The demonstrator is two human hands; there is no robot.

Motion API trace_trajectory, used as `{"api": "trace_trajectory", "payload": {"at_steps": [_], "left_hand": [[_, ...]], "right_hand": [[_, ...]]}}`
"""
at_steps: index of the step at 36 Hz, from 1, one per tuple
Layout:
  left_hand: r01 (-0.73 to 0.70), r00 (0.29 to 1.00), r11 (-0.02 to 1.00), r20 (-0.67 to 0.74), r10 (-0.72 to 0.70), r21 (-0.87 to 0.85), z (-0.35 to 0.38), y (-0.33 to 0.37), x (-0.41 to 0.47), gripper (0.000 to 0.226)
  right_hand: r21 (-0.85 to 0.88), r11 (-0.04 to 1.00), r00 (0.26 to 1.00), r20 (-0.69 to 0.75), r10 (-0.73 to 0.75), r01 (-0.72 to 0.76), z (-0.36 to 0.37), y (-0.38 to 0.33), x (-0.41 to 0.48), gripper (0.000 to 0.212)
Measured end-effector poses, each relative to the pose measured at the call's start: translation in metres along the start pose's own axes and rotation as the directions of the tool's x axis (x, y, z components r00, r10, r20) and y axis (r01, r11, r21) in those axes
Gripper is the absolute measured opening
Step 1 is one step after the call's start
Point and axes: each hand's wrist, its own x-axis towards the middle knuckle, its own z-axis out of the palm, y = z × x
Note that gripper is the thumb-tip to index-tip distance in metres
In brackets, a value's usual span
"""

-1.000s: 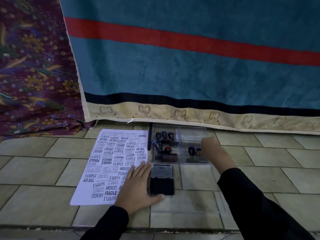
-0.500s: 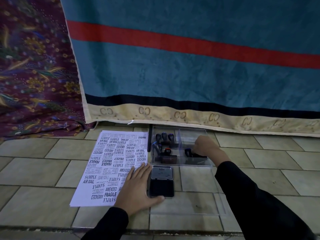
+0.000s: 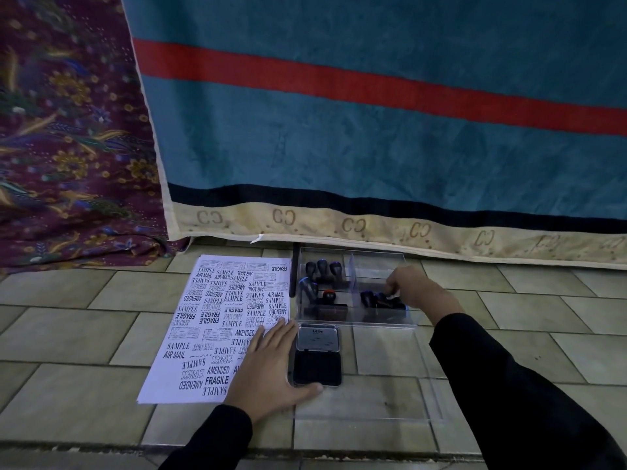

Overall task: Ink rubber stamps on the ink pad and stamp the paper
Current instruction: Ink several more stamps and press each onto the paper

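A clear plastic box [image 3: 373, 262] with thin dividing walls stands on the tiled floor [image 3: 84, 337], close to the hanging blue blanket [image 3: 339, 130] with its red stripe. In the left section of the box stand several rubber stamps with dark rounded handles [image 3: 321, 266], and in front of them one stamp with a red knob [image 3: 328, 295] on a brown block. In the near right section lie a few more dark stamps [image 3: 371, 297]. The far right section holds nothing that can be seen.

The right hand [image 3: 412, 286] reaches into the near right section from the right side. Its fingers [image 3: 391, 289] are curled downward onto the dark stamps there, but it cannot be told whether they really grip one.

The left hand [image 3: 271, 364] lies flat with straight fingers on the near right corner of the white sheet of paper [image 3: 217, 320] and holds nothing. The thumb stretches along the near edge of the black ink pad [image 3: 317, 368]. The ink pad is open, just beside the paper and just in front of the box, and its lid shows a silver label. The paper is smooth and covered with printed words such as SAMPLE, FRAGILE and AIR MAIL.

A clear flat lid [image 3: 380, 398] lies on the floor under the ink pad. A purple flowered cloth [image 3: 68, 147] hangs at the left.
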Motion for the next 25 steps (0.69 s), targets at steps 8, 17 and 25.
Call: {"api": "trace_trajectory", "payload": {"at_steps": [8,17,25], "left_hand": [[0.004,1.0,1.0,-0.002,-0.004,0.002,0.001,0.0,0.0,0.118],[-0.006,1.0,1.0,-0.005,0.006,-0.001,0.001,0.0,0.0,0.117],[-0.005,1.0,1.0,-0.004,0.004,-0.009,0.001,-0.001,0.0,0.117]], "right_hand": [[-0.066,0.997,0.999,0.017,-0.05,0.051,-0.002,0.004,0.0,0.013],[0.257,0.958,0.983,-0.164,-0.088,0.129,-0.014,0.005,-0.015,0.019],[0.667,0.7,0.961,-0.256,-0.106,0.255,0.0,-0.036,-0.063,0.032]]}}
